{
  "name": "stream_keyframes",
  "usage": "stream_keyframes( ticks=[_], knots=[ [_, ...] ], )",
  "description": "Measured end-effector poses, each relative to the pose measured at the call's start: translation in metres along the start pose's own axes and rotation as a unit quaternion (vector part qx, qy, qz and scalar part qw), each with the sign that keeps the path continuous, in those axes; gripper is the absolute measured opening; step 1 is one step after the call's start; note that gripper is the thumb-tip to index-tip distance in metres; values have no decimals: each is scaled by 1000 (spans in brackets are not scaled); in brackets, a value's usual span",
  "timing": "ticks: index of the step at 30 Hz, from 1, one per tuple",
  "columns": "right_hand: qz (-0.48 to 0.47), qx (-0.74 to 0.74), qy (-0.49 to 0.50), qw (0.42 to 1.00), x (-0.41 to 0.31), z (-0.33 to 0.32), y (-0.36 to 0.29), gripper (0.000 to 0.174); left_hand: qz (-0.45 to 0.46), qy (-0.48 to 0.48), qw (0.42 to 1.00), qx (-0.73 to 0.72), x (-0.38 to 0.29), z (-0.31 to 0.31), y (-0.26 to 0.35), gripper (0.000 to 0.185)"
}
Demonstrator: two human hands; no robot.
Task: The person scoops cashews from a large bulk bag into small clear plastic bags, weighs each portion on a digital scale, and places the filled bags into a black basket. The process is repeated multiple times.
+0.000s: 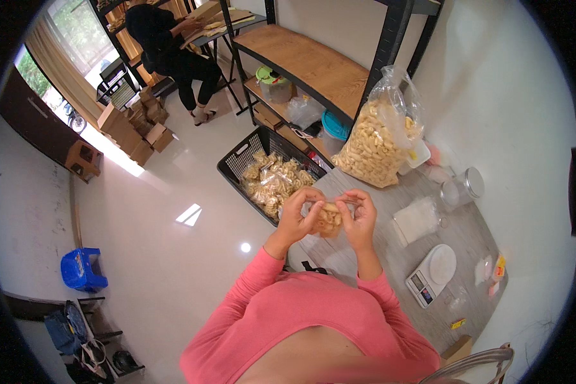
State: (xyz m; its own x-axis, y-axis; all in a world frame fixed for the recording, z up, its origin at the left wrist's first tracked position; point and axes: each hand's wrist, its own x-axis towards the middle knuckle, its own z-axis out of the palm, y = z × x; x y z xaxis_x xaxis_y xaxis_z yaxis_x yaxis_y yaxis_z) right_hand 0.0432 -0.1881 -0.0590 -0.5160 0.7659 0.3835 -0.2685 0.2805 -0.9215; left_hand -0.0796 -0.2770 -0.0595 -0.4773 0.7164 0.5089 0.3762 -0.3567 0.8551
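Between my two hands is a small clear plastic bag of pale curved snack pieces point(329, 221). My left hand point(299, 215) pinches the bag's upper edge on one side, and my right hand point(358, 217) pinches it on the other. Beyond the hands, a black plastic crate point(234, 178) holds many filled snack bags point(273, 182). A large clear sack of the same kind of snack point(377, 144) stands on the grey wood-look table point(384, 259). To the right of my hands lie a stack of clear empty bags point(416, 221) and a white digital kitchen scale point(432, 276).
A clear jar with a metal lid point(462, 188) lies near the wall. Small yellow packets point(499, 268) are at the table's right edge. A black-framed shelf point(307, 53) rises behind the crate. Farther off, a person in dark clothes point(170, 53) stands near cardboard boxes point(129, 129). A blue stool point(82, 270) is at left.
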Motion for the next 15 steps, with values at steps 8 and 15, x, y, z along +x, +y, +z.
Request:
stream_keyframes(
  ticks=[8,15],
  knots=[
    [-3,-29,-24,999,12,19,-6,32,-14,3,996,-93,8,-12,-20,33],
    [-39,-119,-26,992,17,21,-5,28,22,-87,995,-49,23,-27,-25,37]
  ],
)
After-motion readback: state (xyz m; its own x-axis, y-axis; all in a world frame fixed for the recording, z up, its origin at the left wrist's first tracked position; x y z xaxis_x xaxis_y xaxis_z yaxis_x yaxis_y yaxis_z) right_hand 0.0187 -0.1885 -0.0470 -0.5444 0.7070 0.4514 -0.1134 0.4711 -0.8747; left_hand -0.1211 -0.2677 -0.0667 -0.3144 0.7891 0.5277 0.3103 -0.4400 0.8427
